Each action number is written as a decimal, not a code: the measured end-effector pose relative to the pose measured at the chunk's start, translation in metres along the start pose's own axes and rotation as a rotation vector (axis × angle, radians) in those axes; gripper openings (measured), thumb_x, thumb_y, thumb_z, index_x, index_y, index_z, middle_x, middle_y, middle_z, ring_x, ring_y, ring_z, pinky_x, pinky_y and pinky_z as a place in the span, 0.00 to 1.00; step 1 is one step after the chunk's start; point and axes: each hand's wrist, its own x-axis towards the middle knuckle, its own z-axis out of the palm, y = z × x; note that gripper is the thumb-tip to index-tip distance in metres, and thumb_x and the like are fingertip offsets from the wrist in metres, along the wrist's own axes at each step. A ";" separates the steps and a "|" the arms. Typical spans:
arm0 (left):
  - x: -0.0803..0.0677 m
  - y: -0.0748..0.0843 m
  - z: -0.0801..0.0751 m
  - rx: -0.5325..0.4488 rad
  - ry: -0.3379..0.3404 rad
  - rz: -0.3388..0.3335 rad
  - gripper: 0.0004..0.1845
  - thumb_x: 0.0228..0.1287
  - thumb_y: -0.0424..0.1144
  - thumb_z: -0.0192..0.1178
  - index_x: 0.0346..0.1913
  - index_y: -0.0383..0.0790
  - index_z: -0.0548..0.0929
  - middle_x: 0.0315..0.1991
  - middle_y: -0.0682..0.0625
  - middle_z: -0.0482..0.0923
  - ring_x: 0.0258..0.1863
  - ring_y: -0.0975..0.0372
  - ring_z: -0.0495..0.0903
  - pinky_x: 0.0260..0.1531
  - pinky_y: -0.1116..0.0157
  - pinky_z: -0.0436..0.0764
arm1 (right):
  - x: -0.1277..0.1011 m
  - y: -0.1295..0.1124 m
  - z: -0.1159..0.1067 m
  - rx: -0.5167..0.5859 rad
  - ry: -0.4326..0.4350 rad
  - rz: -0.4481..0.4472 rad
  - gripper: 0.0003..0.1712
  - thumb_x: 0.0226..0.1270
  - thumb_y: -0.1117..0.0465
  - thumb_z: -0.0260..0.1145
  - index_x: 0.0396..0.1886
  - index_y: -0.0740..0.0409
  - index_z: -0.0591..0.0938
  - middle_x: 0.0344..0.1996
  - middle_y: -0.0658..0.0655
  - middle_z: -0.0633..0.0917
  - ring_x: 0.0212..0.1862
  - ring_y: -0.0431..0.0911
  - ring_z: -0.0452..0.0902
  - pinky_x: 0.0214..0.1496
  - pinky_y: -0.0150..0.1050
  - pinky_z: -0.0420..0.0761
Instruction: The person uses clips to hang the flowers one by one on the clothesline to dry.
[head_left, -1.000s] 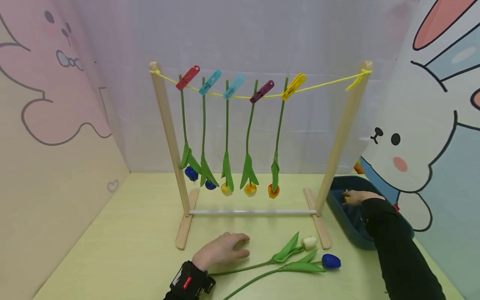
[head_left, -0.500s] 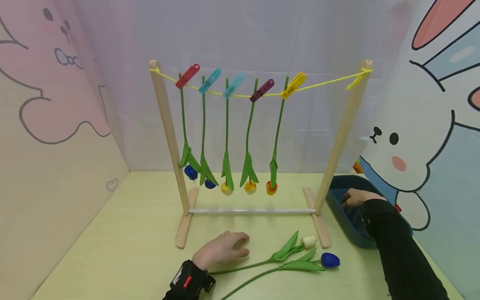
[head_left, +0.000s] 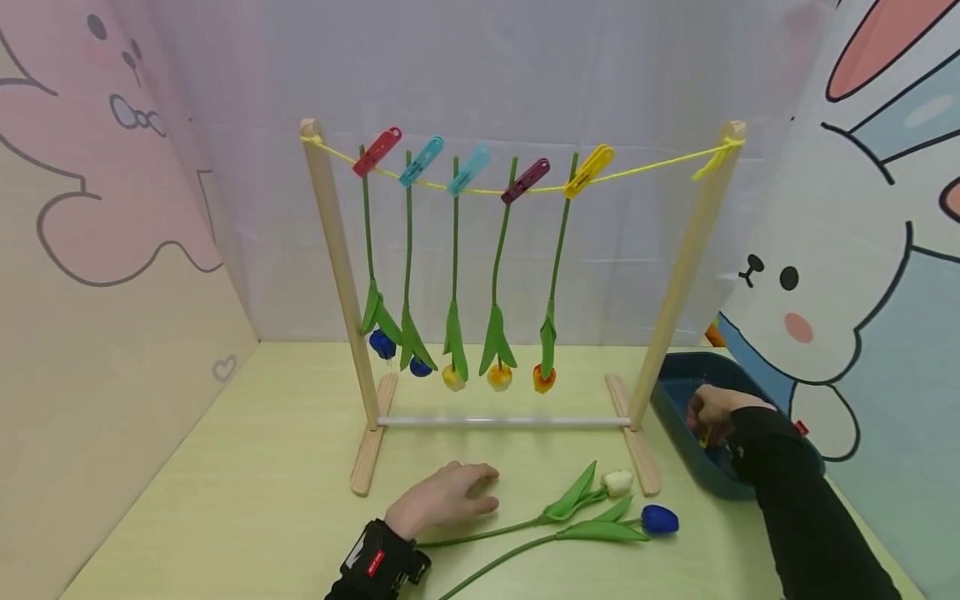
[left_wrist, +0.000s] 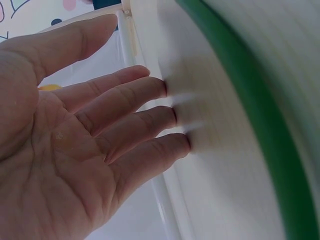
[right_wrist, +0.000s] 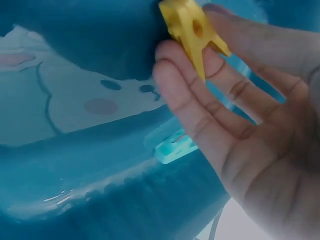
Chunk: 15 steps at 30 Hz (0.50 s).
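Observation:
In the head view my right hand (head_left: 712,407) reaches down into a dark blue basin (head_left: 693,462) at the right. Its thumb and fingers pinch a yellow clothespin (right_wrist: 185,26), seen up close in the right wrist view. A turquoise clothespin (right_wrist: 175,146) lies in the basin beyond those fingers. My left hand (head_left: 442,500) rests on the table with relaxed fingers, its fingertips (left_wrist: 181,142) on the surface. Close by lie a white tulip (head_left: 617,482) and a blue tulip (head_left: 660,520); a green stem (left_wrist: 255,115) crosses the left wrist view beside the fingers.
Behind the hands stands a wooden frame (head_left: 690,250) with a yellow string (head_left: 660,165). Several tulips hang head-down from it by clothespins, from a red clothespin (head_left: 377,152) at left to another yellow clothespin (head_left: 588,172). A white rod (head_left: 502,422) joins the frame's feet.
My right hand has turned and shifted slightly right and nearer inside the basin, the yellow clothespin now showing below its fingers. The left hand and the tulips on the table stay put.

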 end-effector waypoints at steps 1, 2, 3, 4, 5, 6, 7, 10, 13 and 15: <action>0.000 0.000 0.000 0.001 -0.001 -0.001 0.24 0.71 0.48 0.62 0.64 0.39 0.79 0.63 0.43 0.81 0.63 0.44 0.76 0.63 0.44 0.75 | 0.000 0.001 -0.001 -0.009 0.001 -0.023 0.08 0.67 0.76 0.54 0.36 0.68 0.80 0.32 0.61 0.84 0.33 0.47 0.81 0.34 0.41 0.86; 0.001 0.000 0.001 0.004 -0.002 -0.004 0.24 0.70 0.48 0.62 0.64 0.39 0.79 0.63 0.44 0.81 0.63 0.44 0.76 0.63 0.45 0.75 | 0.000 0.001 -0.003 -0.021 0.005 -0.046 0.08 0.66 0.75 0.55 0.35 0.67 0.81 0.31 0.60 0.84 0.32 0.46 0.82 0.33 0.40 0.85; 0.001 0.001 0.000 -0.007 0.000 -0.008 0.24 0.70 0.48 0.63 0.63 0.39 0.79 0.62 0.44 0.81 0.63 0.45 0.77 0.63 0.45 0.75 | 0.000 0.001 -0.004 -0.033 0.014 -0.075 0.08 0.65 0.75 0.55 0.35 0.67 0.82 0.30 0.59 0.85 0.31 0.46 0.82 0.32 0.40 0.85; 0.001 0.002 0.000 -0.006 0.000 -0.011 0.24 0.70 0.48 0.63 0.63 0.39 0.79 0.62 0.44 0.81 0.63 0.45 0.76 0.63 0.45 0.75 | 0.000 0.001 -0.006 -0.043 0.028 -0.107 0.08 0.65 0.74 0.56 0.35 0.67 0.82 0.29 0.58 0.85 0.30 0.45 0.81 0.32 0.40 0.85; 0.001 0.002 0.000 -0.008 -0.001 -0.013 0.24 0.70 0.48 0.63 0.63 0.39 0.79 0.62 0.44 0.81 0.63 0.45 0.76 0.63 0.45 0.75 | -0.001 0.000 -0.007 -0.049 0.051 -0.138 0.08 0.65 0.73 0.57 0.36 0.68 0.83 0.29 0.57 0.85 0.30 0.44 0.81 0.32 0.40 0.85; 0.000 0.003 0.000 -0.007 -0.001 -0.016 0.24 0.70 0.48 0.63 0.63 0.39 0.79 0.62 0.44 0.81 0.63 0.45 0.76 0.64 0.45 0.75 | -0.002 -0.003 -0.008 -0.049 0.080 -0.173 0.08 0.65 0.72 0.58 0.37 0.69 0.83 0.28 0.56 0.85 0.29 0.45 0.81 0.31 0.40 0.85; 0.000 0.003 0.000 -0.006 -0.001 -0.020 0.24 0.70 0.48 0.63 0.63 0.40 0.79 0.62 0.44 0.81 0.63 0.45 0.76 0.64 0.45 0.75 | -0.004 -0.006 -0.009 -0.051 0.120 -0.202 0.08 0.66 0.71 0.59 0.39 0.70 0.83 0.28 0.56 0.85 0.28 0.44 0.80 0.30 0.39 0.84; -0.001 0.005 0.000 -0.011 0.002 -0.022 0.24 0.70 0.47 0.63 0.63 0.39 0.79 0.62 0.44 0.81 0.63 0.45 0.76 0.63 0.45 0.75 | -0.015 -0.019 -0.009 -0.024 0.297 -0.266 0.12 0.71 0.67 0.59 0.46 0.73 0.81 0.29 0.59 0.84 0.27 0.44 0.78 0.29 0.38 0.82; -0.001 0.004 0.000 -0.002 0.006 -0.022 0.24 0.69 0.48 0.64 0.63 0.40 0.80 0.61 0.44 0.82 0.63 0.45 0.76 0.62 0.45 0.76 | -0.029 -0.032 -0.002 0.054 0.525 -0.285 0.16 0.76 0.63 0.58 0.52 0.71 0.80 0.32 0.65 0.84 0.27 0.40 0.77 0.30 0.36 0.79; 0.000 0.002 0.001 0.000 0.010 -0.020 0.24 0.69 0.48 0.64 0.63 0.40 0.80 0.61 0.45 0.82 0.62 0.45 0.77 0.62 0.45 0.76 | -0.035 -0.038 0.007 0.130 0.674 -0.295 0.17 0.78 0.58 0.58 0.53 0.68 0.80 0.34 0.63 0.85 0.28 0.35 0.77 0.29 0.35 0.78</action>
